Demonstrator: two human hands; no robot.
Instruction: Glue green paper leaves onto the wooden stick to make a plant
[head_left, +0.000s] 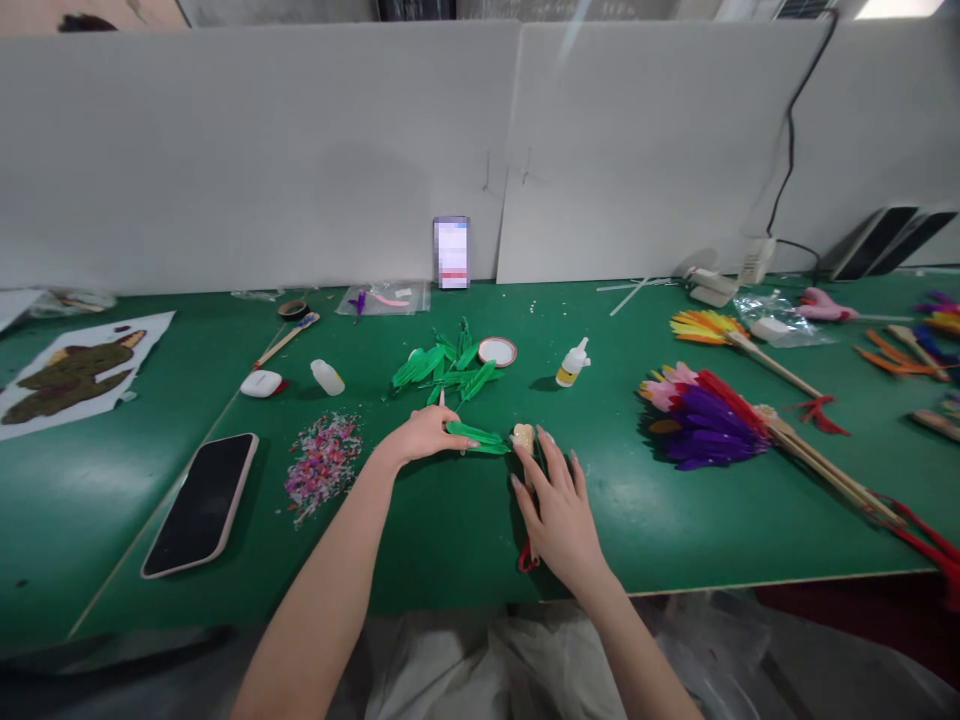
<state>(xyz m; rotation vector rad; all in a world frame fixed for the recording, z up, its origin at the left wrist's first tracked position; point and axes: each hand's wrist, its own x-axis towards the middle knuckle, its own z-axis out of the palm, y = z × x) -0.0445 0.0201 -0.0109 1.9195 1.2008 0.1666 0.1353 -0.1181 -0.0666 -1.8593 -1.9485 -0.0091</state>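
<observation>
Between the thumb and fingers of my left hand [427,435] is a green feather [480,438], its tip pointing right. My right hand [559,510] lies over a wooden stick with a rounded, scalloped head [523,435], steadying it on the table with bent, spread fingers. A red cord loop [528,558] shows at the stick's lower end. My right index fingertip is close to the feather's tip; whether they touch I cannot tell. Beyond my left hand lies a loose pile of green feathers [427,366], beside a small round white dish with a red rim [497,351].
A glue bottle [570,365] stands beyond my right hand. Feathered sticks [705,425] lie on the right. Leftward are colourful bits [324,465], a phone [201,508], a small white bottle [328,377] and a brush [289,338]. Another phone [452,252] leans on the white partition [300,150].
</observation>
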